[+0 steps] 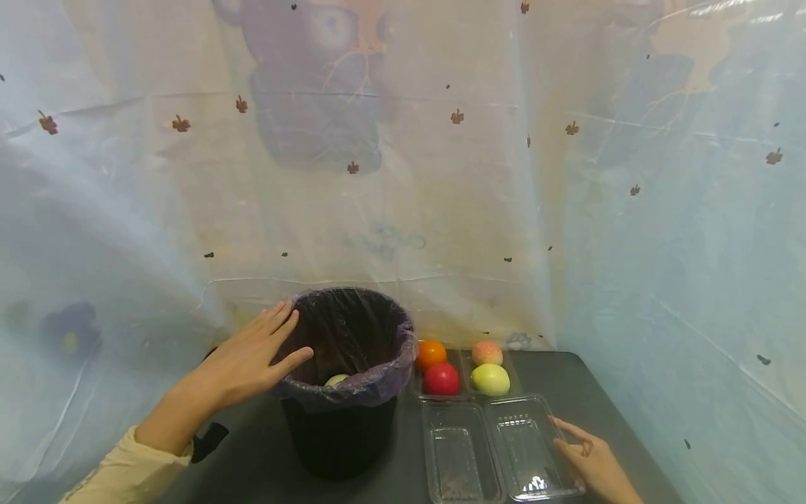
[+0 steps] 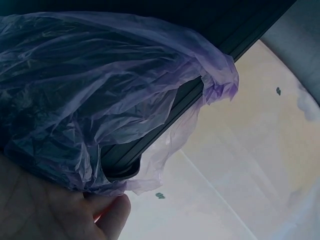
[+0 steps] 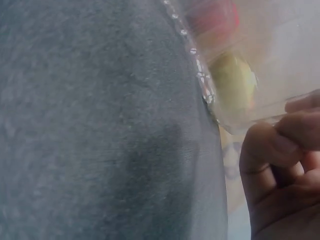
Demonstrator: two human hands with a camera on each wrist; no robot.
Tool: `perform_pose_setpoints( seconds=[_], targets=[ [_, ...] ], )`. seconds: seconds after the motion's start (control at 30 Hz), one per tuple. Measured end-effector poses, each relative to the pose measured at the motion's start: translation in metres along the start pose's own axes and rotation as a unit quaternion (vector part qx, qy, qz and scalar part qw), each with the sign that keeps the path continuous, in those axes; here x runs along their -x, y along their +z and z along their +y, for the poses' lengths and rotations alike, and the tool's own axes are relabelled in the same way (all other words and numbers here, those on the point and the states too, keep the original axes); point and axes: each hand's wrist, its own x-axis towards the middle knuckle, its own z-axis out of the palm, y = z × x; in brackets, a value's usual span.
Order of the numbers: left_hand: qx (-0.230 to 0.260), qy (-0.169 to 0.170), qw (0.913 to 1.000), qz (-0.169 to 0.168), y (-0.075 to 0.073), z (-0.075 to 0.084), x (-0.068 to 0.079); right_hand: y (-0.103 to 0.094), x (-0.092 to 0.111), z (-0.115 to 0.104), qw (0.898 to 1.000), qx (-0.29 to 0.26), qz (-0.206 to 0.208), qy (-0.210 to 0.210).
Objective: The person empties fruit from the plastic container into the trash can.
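Observation:
My left hand (image 1: 242, 360) rests at the left rim of a black bin (image 1: 340, 437), fingers extended and thumb spread over the opening. A purple plastic bag (image 1: 384, 381) lines the bin and folds over its rim; in the left wrist view the bag (image 2: 145, 75) bunches against my fingers. A pale round thing (image 1: 336, 379) shows inside. On the right, my right hand (image 1: 592, 458) pinches the right edge of a transparent plastic container (image 1: 529, 448). The right wrist view has the curled fingers (image 3: 270, 145) at its rim. Another transparent container (image 1: 456, 455) lies left of it.
Behind these, transparent containers hold an orange (image 1: 432, 354), a red fruit (image 1: 442, 379), a peach (image 1: 488, 353) and a yellow-green fruit (image 1: 491, 380). All stand on a dark grey table (image 1: 554, 374). A patterned plastic curtain (image 1: 441, 210) surrounds the table at the back and sides.

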Motion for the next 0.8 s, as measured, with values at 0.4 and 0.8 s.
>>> perform_pose_setpoints(
  seconds=[0.4, 0.8],
  targets=[
    [0.0, 0.003, 1.0, 0.002, 0.0, 0.0, 0.0, 0.005, 0.004, 0.006, 0.994, -0.048, -0.083, 0.043],
    [0.0, 0.004, 1.0, 0.005, 0.001, 0.0, 0.0, 0.006, 0.002, 0.013, 0.995, -0.035, -0.09, 0.018]
  ],
)
